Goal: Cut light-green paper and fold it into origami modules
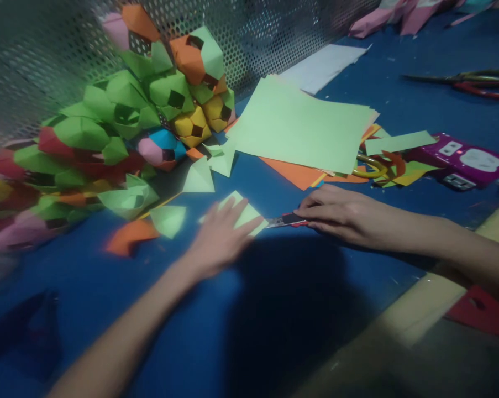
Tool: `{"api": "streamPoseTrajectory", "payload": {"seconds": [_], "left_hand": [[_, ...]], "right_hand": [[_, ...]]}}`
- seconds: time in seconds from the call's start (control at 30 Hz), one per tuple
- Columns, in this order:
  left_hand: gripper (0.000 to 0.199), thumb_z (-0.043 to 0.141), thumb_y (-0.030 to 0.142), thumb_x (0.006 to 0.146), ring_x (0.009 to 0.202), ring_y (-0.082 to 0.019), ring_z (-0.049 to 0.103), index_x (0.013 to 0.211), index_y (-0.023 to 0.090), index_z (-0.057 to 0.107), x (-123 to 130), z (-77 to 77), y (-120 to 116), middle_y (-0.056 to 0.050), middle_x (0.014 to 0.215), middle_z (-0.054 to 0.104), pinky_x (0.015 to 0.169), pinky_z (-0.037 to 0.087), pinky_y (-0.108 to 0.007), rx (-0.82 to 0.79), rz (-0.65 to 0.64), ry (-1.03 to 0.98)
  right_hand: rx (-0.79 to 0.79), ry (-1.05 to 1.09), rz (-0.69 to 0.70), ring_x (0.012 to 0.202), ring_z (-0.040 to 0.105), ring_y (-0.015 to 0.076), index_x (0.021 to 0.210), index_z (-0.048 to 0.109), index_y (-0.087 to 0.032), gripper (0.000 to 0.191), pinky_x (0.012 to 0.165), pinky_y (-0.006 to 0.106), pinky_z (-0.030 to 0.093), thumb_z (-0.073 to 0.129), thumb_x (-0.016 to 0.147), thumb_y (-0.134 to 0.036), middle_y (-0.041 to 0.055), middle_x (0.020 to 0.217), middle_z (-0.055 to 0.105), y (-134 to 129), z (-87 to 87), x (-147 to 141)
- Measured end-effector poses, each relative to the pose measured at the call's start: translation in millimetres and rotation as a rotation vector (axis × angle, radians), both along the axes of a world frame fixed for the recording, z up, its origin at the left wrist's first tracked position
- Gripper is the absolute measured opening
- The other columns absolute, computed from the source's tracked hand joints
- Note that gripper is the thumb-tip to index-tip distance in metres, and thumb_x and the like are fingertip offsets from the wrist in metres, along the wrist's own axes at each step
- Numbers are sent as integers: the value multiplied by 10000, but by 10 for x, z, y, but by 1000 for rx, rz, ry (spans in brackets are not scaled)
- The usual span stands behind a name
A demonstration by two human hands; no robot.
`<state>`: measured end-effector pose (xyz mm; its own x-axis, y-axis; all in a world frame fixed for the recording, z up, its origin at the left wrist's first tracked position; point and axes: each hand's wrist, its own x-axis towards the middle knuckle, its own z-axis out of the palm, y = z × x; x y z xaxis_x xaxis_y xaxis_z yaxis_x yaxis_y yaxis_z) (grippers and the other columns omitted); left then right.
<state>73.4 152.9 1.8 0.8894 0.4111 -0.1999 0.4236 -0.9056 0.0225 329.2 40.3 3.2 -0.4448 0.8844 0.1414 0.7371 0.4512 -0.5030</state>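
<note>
My left hand (224,235) lies flat with fingers spread on a small folded piece of pale green paper (252,211) on the blue table (183,337). In my right hand (336,213) is a utility knife (288,219) with a red and black handle, its blade pointing left. The blade's tip meets the right corner of the green paper; whether it is inside a fold I cannot tell. Left of my left hand are a loose pale green folded piece (168,220) and an orange folded piece (132,236).
Many folded paper shapes (120,102) are heaped against a perforated metal panel (269,33). A stack of pale green sheets (303,124) lies behind my hands, over orange scraps. Yellow-handled scissors (369,166), a purple box-like object (467,160) and dark scissors (468,82) are on the right.
</note>
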Motion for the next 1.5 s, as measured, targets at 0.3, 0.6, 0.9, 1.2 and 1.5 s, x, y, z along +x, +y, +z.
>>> {"api": "streamPoseTrajectory", "payload": {"seconds": [0.3,0.6,0.9,1.2,1.5], "left_hand": [[419,336,419,953,1413,-332,192,1344,334,460,-27,-21,7,-95,1521,280,1107,200,-568,-6,1,-22],[402,267,343,966,1409,-267,230,1219,184,535,-62,51,35,-83,1501,335,1123,216,-520,-100,35,-74],[374,293,336,967,1399,-267,256,1226,208,531,-93,56,97,-57,1502,337,1103,238,-502,-76,-7,-63],[379,277,332,969,1396,-261,264,1224,210,530,-87,58,72,-57,1502,338,1110,229,-489,-56,-15,-67],[388,270,337,972,1398,-265,257,1235,206,523,-88,27,90,-60,1505,332,1107,224,-489,-48,-23,-58]], "right_hand": [[35,-32,5,897,524,212,1228,585,-155,355,749,337,428,369,974,-274,139,1025,595,-44,-35,-58],[84,-90,-21,887,518,220,1230,581,-126,354,732,353,423,368,969,-234,150,1025,597,-78,-51,-104],[156,-98,-13,864,532,216,1192,603,-131,346,716,343,435,357,972,-237,147,995,612,-78,-40,-133],[127,-110,-19,868,526,221,1173,605,-118,352,711,347,441,350,973,-254,154,1000,606,-95,-34,-164],[112,-83,-11,843,505,212,1173,600,-121,331,690,336,416,359,968,-215,149,980,605,-103,-22,-220]]}}
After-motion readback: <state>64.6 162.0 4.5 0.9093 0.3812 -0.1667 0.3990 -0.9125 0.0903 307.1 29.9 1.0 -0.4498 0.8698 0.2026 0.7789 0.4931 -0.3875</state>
